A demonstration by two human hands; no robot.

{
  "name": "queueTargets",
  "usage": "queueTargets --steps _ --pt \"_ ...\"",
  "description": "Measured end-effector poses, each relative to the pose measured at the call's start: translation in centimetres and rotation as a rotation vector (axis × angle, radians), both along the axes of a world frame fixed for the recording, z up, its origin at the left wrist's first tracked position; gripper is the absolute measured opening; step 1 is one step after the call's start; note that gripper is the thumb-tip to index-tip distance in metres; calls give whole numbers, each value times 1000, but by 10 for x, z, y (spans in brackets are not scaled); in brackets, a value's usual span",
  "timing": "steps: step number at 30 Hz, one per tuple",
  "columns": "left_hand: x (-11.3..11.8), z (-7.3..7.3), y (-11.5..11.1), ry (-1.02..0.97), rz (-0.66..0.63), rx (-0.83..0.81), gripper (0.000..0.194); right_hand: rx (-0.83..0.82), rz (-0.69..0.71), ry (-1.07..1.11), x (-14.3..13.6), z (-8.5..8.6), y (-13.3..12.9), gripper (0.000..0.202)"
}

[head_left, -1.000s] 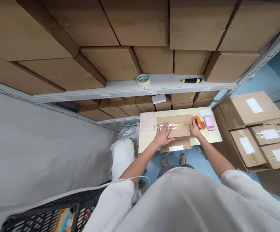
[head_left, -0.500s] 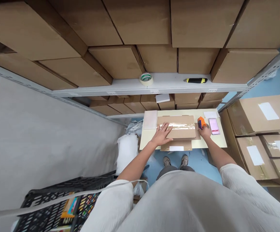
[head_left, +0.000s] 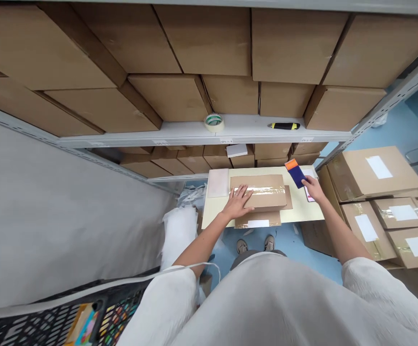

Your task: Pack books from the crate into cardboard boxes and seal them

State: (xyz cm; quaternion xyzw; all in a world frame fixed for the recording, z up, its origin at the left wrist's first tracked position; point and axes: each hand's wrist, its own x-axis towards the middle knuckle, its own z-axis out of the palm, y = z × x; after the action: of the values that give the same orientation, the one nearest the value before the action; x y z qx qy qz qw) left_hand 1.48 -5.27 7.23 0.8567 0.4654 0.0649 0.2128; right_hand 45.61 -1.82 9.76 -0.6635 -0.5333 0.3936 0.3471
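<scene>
My left hand (head_left: 238, 204) lies flat, fingers spread, on the left part of a cardboard box (head_left: 266, 197) on the small cream table (head_left: 209, 214). Shiny clear tape runs along the box's top. To the right of the box, my right hand (head_left: 313, 187) grips an orange-and-blue tape dispenser (head_left: 296, 174), raised with its orange end pointing away from me. A phone with a pink screen (head_left: 309, 194) is partly covered by that hand. Beneath the box, another piece of cardboard (head_left: 239, 222) with a white label sticks out toward me.
Shelves of cardboard boxes (head_left: 216, 43) stand ahead. On the shelf edge sit a tape roll (head_left: 214, 123) and a utility knife (head_left: 284, 126). Labelled cartons (head_left: 378, 173) are stacked at right. A black crate (head_left: 39, 327) stands at lower left; a white cable (head_left: 122, 281) crosses nearby.
My right hand has lifted the tape dispenser off to the right of the box and turned it, so its blue side shows. The left hand stays on the box. The view has shifted slightly.
</scene>
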Motion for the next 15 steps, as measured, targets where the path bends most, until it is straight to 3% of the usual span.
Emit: queueTargets --steps 3,6,8,11,15 --pt "2 1 2 -2 0 -1 90 -61 199 321 -13 45 10 43" --pt "4 0 3 -7 2 -1 91 -163 349 476 -51 69 18 45" --pt "5 0 3 -14 6 3 90 -217 406 502 -82 69 22 44" --pt "5 -1 4 -27 9 14 91 -235 441 432 -119 55 29 41" --pt "4 -2 4 -34 5 29 91 -132 449 186 -138 39 33 38"
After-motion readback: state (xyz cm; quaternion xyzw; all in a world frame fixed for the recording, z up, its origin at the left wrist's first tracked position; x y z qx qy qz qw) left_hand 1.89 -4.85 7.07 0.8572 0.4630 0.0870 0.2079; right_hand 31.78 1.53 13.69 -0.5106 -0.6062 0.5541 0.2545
